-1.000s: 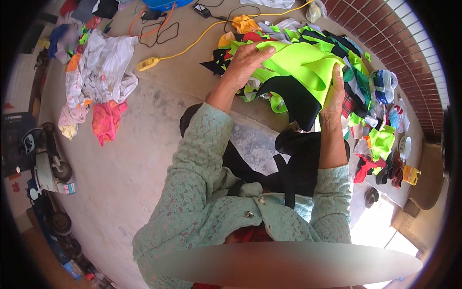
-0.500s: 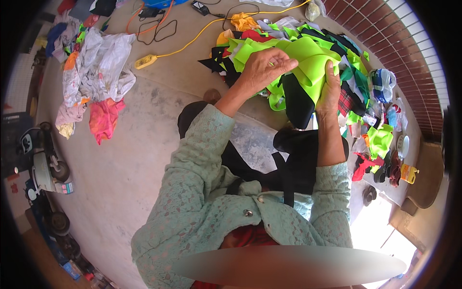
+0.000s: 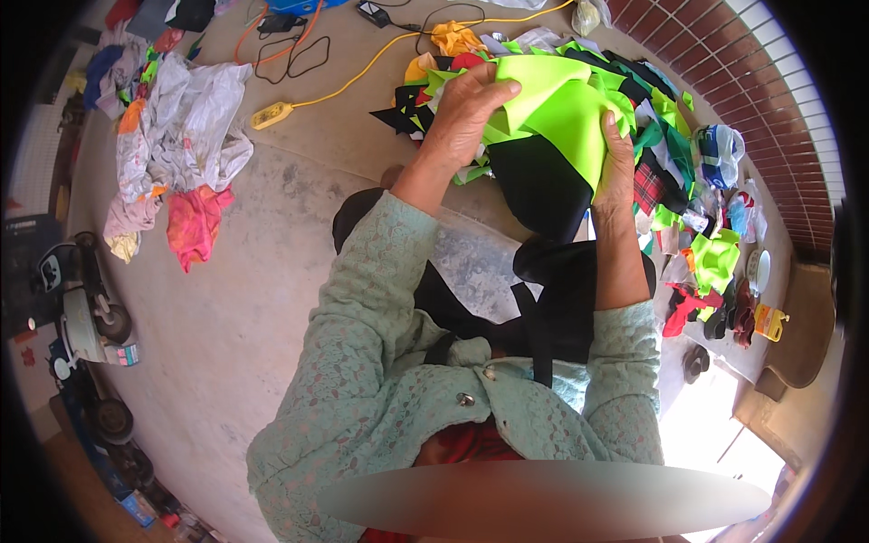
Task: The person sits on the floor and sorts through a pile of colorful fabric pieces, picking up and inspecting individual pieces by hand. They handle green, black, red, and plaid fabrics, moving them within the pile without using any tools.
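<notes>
Fabric work is in hand: both hands are raised over a heap of offcuts, and between them hangs 1 piece of neon green cloth (image 3: 563, 113) with a black panel (image 3: 540, 195) drooping from its lower edge toward the lap. The left hand (image 3: 463, 113) is closed on the cloth's upper left edge, thumb laid over a fold. The right hand (image 3: 617, 163) grips the right edge, fingers pressed flat on the fabric. I would judge this the sorting or spreading-out stage, with the piece lifted clear of the heap but not yet laid anywhere. The next move seems to call for keeping both edges pinched so the slack black part does not drag back into the scraps.

Counting what shows: 2 hands, both on the 1 held piece. Beyond and to the right of the hands lies 1 sprawling heap of scraps (image 3: 670, 172) in green, black, red and plaid, too tangled to count singly. Well off to the left of the left hand sits 1 pile of pale and pink rags (image 3: 176, 154). Ahead of the left hand, 1 yellow extension cord (image 3: 272, 114) ends in a socket block, with 1 orange cable (image 3: 272, 41) looped beyond it.
</notes>
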Tool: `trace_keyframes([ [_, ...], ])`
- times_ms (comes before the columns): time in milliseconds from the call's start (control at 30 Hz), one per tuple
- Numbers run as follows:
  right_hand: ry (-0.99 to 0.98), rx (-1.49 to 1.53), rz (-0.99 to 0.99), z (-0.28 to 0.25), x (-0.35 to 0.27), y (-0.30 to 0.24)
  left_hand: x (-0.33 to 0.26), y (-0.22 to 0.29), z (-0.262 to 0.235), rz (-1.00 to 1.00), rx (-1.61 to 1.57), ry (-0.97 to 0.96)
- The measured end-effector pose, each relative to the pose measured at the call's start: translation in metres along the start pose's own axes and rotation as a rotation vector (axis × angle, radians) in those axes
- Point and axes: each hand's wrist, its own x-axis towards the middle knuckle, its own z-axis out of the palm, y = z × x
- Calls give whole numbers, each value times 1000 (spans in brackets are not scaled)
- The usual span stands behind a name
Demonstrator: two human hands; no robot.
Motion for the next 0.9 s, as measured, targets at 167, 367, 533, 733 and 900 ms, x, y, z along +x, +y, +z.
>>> trace_keyframes([
  [167,-29,167,62,1,-3,-11,11,21,-28,97,-282,101],
  [367,1,99,33,-9,3,-12,23,22,-61,117,-319,190],
  [533,171,-63,-124,-24,12,-13,34,5,-65,110,-360,263],
  [733,98,-35,-127,-28,10,-21,62,-29,-48,114,-429,233],
  [900,26,82,-74,-21,2,-26,61,-42,-48,-118,42,569],
])
